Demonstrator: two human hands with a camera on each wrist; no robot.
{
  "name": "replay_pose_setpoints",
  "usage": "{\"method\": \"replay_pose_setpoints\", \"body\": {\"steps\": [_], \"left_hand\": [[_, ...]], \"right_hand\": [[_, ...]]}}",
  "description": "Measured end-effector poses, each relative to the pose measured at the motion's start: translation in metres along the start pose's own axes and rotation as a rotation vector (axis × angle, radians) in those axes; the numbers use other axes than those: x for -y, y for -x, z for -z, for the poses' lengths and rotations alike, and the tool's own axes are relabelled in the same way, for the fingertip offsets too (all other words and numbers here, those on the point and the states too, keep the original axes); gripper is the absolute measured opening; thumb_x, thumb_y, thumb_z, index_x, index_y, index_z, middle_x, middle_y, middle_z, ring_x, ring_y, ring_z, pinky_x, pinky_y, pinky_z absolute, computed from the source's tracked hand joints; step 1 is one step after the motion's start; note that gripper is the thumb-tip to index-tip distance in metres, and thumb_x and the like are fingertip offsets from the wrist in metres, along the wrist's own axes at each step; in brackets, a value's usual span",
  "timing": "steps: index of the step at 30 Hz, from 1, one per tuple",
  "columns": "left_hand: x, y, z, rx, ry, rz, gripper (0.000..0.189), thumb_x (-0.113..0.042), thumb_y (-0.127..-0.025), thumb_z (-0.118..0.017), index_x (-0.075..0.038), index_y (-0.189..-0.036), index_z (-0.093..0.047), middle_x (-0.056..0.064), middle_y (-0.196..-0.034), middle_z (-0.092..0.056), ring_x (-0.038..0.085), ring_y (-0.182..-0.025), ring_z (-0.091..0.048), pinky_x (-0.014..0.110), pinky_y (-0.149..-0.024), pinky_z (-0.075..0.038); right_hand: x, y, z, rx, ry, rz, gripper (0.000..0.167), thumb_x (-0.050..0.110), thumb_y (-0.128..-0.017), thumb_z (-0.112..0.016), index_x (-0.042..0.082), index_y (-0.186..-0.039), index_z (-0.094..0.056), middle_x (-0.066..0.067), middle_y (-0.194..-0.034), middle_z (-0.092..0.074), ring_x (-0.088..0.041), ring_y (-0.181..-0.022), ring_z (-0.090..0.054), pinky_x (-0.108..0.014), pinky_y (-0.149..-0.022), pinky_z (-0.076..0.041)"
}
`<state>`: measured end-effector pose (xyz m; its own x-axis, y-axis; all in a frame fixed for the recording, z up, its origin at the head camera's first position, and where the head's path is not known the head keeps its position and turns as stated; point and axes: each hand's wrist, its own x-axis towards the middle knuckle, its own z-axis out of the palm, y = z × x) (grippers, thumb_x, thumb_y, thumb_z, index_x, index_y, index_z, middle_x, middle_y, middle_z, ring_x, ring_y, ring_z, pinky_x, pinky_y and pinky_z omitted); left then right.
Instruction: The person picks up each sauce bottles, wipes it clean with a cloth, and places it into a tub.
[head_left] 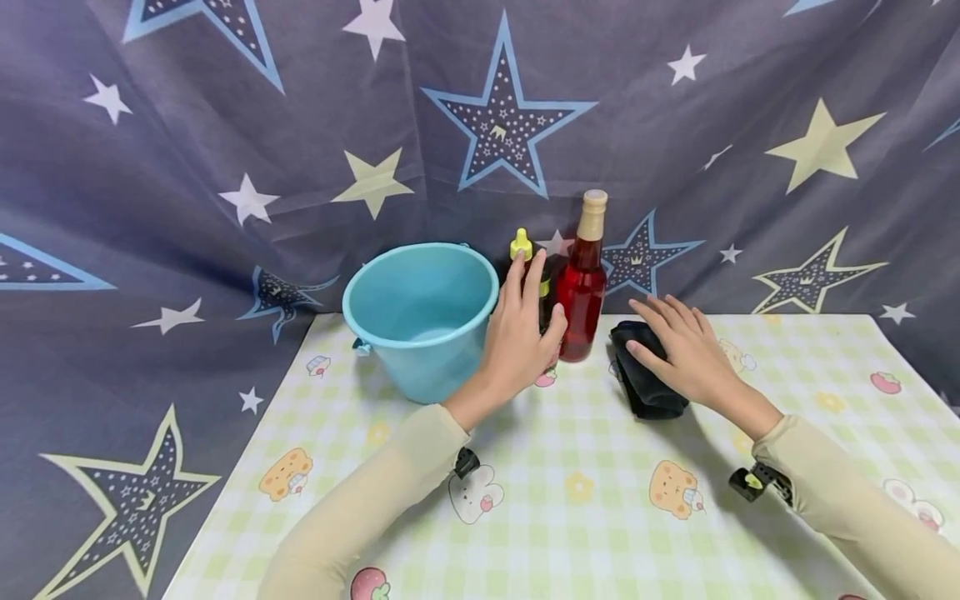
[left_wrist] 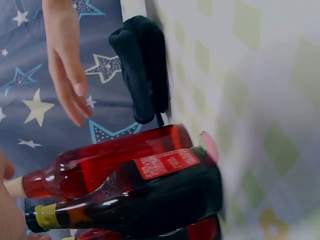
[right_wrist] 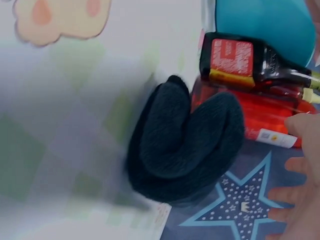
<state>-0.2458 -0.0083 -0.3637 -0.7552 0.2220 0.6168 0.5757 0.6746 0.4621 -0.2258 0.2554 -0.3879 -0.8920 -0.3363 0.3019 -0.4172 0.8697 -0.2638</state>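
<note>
My left hand [head_left: 517, 337] is raised beside the blue bucket, fingers extended, in front of a bottle with a yellow pointed cap [head_left: 521, 243] and a dark bottle [left_wrist: 165, 200] with a red label. It hides most of both in the head view. A tall bottle of red liquid [head_left: 581, 292] stands upright just right of that hand. My right hand [head_left: 693, 358] hovers with spread fingers over a folded black cloth [head_left: 648, 379]. In the right wrist view, a gap shows between those fingers and the cloth [right_wrist: 185, 145].
The light blue bucket [head_left: 420, 371] stands upright at the back left of the table, close to the bottles. A green-and-white checked tablecloth [head_left: 555, 533] with cartoon prints covers the table. Behind hangs a dark star-patterned curtain [head_left: 637, 150].
</note>
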Motion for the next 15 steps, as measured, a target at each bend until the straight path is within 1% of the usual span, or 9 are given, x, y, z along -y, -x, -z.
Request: {"method": "replay_pose_setpoints", "body": {"steps": [3, 8, 12, 15], "left_hand": [[-0.003, -0.006, -0.003, -0.007, -0.098, -0.014, 0.07, -0.03, -0.102, -0.054, -0.017, -0.163, -0.023, 0.014, -0.167, -0.027, 0.03, -0.148, -0.039, 0.049, -0.116, -0.041], [-0.005, -0.015, -0.007, -0.045, -0.252, -0.064, 0.069, -0.03, -0.102, -0.053, -0.013, -0.162, -0.024, 0.017, -0.163, -0.034, 0.03, -0.144, -0.043, 0.044, -0.119, -0.039], [-0.006, -0.022, -0.01, -0.081, -0.371, -0.101, 0.068, -0.03, -0.101, -0.057, -0.011, -0.16, -0.029, 0.017, -0.157, -0.043, 0.029, -0.141, -0.047, 0.042, -0.118, -0.039], [-0.007, -0.027, -0.011, -0.104, -0.455, -0.117, 0.066, -0.03, -0.1, -0.058, -0.009, -0.158, -0.035, 0.016, -0.152, -0.05, 0.029, -0.137, -0.05, 0.04, -0.117, -0.04]], "right_hand": [[-0.006, 0.0, -0.003, 0.001, 0.01, -0.014, 0.065, 0.042, -0.104, -0.055, 0.013, -0.158, -0.036, -0.027, -0.159, -0.035, -0.05, -0.15, -0.023, -0.073, -0.116, -0.014], [-0.013, 0.002, -0.009, -0.002, 0.033, -0.024, 0.063, 0.042, -0.104, -0.054, 0.012, -0.157, -0.037, -0.029, -0.157, -0.037, -0.052, -0.148, -0.026, -0.072, -0.116, -0.016], [-0.015, 0.003, -0.014, -0.013, 0.045, -0.018, 0.062, 0.04, -0.104, -0.055, 0.011, -0.156, -0.04, -0.03, -0.155, -0.039, -0.052, -0.146, -0.028, -0.071, -0.115, -0.019], [-0.017, 0.004, -0.017, -0.017, 0.051, -0.02, 0.061, 0.039, -0.103, -0.056, 0.01, -0.155, -0.041, -0.03, -0.154, -0.04, -0.053, -0.145, -0.029, -0.071, -0.114, -0.02]]}}
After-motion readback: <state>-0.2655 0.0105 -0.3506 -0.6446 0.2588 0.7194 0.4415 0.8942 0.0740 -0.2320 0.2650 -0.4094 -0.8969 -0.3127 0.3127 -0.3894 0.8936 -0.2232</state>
